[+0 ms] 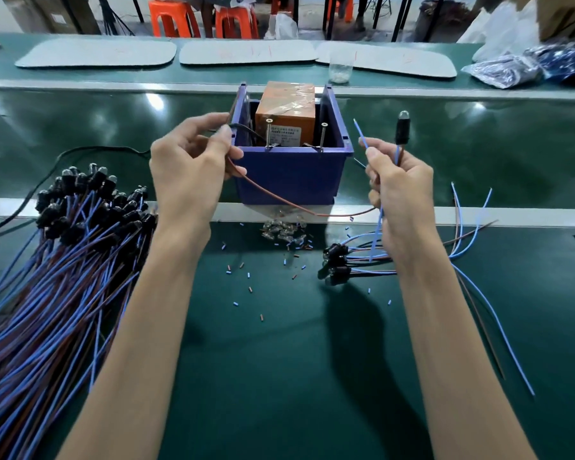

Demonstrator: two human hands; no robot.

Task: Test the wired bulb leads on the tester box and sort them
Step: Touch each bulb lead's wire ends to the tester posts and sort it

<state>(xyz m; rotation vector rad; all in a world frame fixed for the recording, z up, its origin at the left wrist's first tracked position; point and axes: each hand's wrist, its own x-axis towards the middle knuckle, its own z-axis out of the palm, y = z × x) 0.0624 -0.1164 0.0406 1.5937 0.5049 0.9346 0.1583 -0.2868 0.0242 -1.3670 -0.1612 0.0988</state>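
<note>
The blue tester box point(292, 174) stands mid-table with an orange unit point(284, 112) inside and two upright screws point(268, 132) at its front rim. My right hand point(400, 190) grips one bulb lead: the black bulb holder point(402, 127) points up, and its blue wire tip point(359, 134) sticks up beside it. My left hand point(190, 171) pinches that lead's brown wire point(279, 199) just left of the box. A big pile of bulb leads point(63, 247) lies at the left. A small group of leads point(339, 263) lies under my right wrist.
Loose clear bulbs point(284, 232) and bits of cut insulation point(249, 288) are scattered in front of the box. A black cable point(90, 151) runs left from it. Flat grey trays point(97, 53), a plastic cup point(341, 66) and bagged parts point(508, 69) sit at the back.
</note>
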